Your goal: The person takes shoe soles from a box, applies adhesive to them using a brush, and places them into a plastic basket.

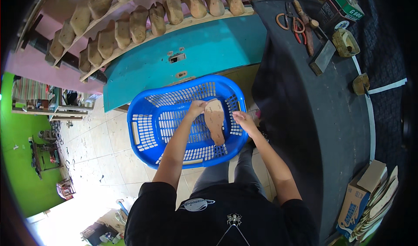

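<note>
My left hand [198, 108] is closed on the wide end of a wooden shoe last [214, 122]. The last is tan and brown, with a pale patch at its top and a worn, pitted surface. Its narrow end points down toward me, over the blue plastic laundry basket [143, 100]. To the right of the last, above the basket's right rim, my right hand [244, 122] is apart from it, fingers loosely bent and holding nothing I can see.
Wooden shoe lasts [139, 24] line two shelves above a turquoise board [217, 43]. On the dark-covered table [326, 111] at right lie scissors [285, 21], red-handled pliers [299, 31], a hammer [307, 21] and a grey block [323, 57]. A cardboard box [359, 198] stands at lower right.
</note>
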A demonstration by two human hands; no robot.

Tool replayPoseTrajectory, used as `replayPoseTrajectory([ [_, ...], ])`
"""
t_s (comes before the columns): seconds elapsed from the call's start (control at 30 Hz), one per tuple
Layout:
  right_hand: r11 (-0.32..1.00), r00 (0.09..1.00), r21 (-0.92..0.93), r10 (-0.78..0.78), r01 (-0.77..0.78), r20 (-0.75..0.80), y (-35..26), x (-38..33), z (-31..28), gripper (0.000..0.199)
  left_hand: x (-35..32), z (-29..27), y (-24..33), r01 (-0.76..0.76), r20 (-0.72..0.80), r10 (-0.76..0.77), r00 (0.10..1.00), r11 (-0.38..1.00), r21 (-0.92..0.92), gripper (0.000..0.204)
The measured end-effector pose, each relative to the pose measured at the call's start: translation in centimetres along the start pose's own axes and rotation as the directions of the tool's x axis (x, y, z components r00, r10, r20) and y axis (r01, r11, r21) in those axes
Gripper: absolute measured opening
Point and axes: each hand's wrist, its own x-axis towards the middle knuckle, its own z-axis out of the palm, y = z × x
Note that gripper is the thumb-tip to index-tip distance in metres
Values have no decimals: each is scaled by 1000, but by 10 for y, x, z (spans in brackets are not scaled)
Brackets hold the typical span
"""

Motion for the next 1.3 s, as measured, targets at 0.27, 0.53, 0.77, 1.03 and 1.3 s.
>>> replayPoseTrajectory([
  [0.27,995,996,33,93,-92,-19,32,12,9,29,45,-1,-67,-2,-80,7,997,998,63,21],
  [0.53,1000,998,-14,5,-6,-63,49,26,14,27,74,-7,-94,22,-102,8,995,957,288,28],
  [0.77,997,996,7,77,-77,-39,42,29,23,25,78,-22,-101,120,-34,-115,993,934,337,49],
  [1.03,995,995,-61,81,-85,-66,53,28,21,25,62,7,-78,79,-74,-56,996,931,356,52],
  [1.3,999,1000,-51,8,-9,-24,50,23,35,25,52,1,-82,26,-134,28,991,922,387,49],
])
